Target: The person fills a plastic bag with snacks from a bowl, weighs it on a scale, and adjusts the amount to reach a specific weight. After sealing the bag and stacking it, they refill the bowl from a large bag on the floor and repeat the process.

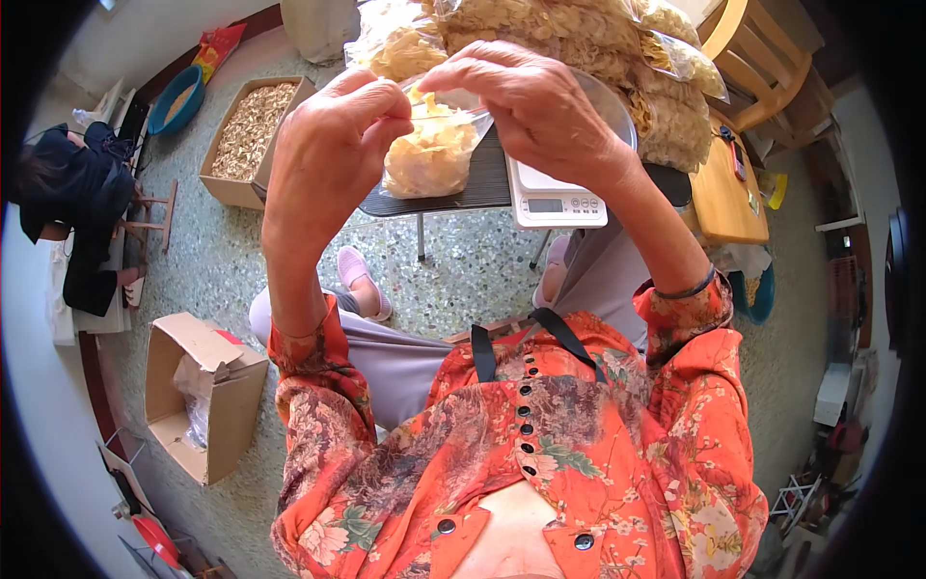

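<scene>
A clear plastic bag [429, 159] of pale yellow flakes stands on the dark table [487, 179]. At its upper left, my left hand [333, 154] is closed, thumb and finger pinched at the bag's mouth on a thin reddish strand. The strand runs across the opening towards my right hand [531, 111], whose bent fingers arch over the bag's top right; its fingertips are partly hidden, and what they hold cannot be made out. A white digital scale [555, 203] lies on the table under my right wrist.
Filled bags [579, 43] are piled behind the table. A wooden stool [728, 193] stands at the right. On the floor at left are a box of brown pieces [253, 130], a blue basin [177, 101] and an open cardboard box [236, 415]. Another person [82, 203] sits far left.
</scene>
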`<act>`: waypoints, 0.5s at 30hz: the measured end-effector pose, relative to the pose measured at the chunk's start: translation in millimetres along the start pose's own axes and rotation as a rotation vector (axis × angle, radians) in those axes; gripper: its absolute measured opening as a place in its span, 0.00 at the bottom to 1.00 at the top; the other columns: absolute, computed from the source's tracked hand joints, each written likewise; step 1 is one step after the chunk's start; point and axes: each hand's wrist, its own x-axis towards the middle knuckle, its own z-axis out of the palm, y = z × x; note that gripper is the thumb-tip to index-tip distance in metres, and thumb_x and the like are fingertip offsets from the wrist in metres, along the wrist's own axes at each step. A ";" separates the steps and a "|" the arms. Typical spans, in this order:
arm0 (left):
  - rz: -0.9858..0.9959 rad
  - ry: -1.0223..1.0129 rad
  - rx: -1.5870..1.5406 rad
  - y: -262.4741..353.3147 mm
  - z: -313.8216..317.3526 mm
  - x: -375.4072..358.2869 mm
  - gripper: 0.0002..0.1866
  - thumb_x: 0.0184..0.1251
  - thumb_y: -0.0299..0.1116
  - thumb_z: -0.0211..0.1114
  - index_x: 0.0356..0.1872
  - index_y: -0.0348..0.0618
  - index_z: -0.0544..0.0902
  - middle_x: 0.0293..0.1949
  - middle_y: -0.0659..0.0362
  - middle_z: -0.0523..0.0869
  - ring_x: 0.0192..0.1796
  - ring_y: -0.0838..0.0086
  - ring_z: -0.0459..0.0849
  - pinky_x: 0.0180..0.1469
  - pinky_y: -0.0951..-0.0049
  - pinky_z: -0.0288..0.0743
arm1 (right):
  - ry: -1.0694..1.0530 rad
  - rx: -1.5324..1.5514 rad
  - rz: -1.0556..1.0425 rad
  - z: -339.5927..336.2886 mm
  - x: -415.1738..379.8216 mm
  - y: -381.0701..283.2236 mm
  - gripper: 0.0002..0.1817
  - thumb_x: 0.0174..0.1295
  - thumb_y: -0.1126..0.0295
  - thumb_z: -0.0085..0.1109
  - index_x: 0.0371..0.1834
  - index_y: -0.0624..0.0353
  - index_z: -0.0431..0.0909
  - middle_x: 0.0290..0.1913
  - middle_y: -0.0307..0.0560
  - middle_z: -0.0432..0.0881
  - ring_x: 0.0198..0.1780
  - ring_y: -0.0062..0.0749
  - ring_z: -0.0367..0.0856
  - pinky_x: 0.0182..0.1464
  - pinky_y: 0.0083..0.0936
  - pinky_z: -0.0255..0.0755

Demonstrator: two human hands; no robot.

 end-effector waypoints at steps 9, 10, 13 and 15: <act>-0.061 0.020 -0.029 0.8 3.1 -0.7 0.04 0.62 0.26 0.71 0.37 0.43 0.86 0.37 0.54 0.85 0.36 0.56 0.85 0.39 0.61 0.78 | -0.186 -0.006 0.130 1.8 7.0 6.5 0.19 0.57 0.74 0.56 0.49 0.49 0.90 0.46 0.52 0.90 0.51 0.49 0.88 0.57 0.41 0.80; -0.001 -0.018 0.030 -1.3 -0.1 -0.5 0.06 0.64 0.20 0.72 0.39 0.33 0.84 0.37 0.56 0.84 0.36 0.73 0.85 0.38 0.75 0.79 | -0.145 -0.019 0.104 2.4 6.1 10.1 0.19 0.57 0.74 0.56 0.49 0.48 0.90 0.45 0.52 0.90 0.51 0.50 0.88 0.56 0.41 0.80; -0.045 -0.027 -0.009 -1.0 1.3 -1.7 0.06 0.65 0.20 0.72 0.39 0.33 0.84 0.37 0.56 0.84 0.36 0.72 0.85 0.39 0.75 0.78 | -0.305 -0.111 0.055 5.9 -2.6 16.8 0.19 0.56 0.76 0.57 0.48 0.48 0.91 0.44 0.52 0.90 0.49 0.51 0.88 0.55 0.42 0.81; -0.050 -0.040 -0.004 -2.2 1.6 -0.9 0.05 0.66 0.20 0.71 0.40 0.32 0.84 0.37 0.56 0.83 0.36 0.73 0.85 0.40 0.75 0.78 | -0.259 -0.091 0.024 4.1 -5.5 21.1 0.17 0.58 0.77 0.59 0.47 0.49 0.91 0.43 0.51 0.91 0.47 0.50 0.89 0.52 0.40 0.82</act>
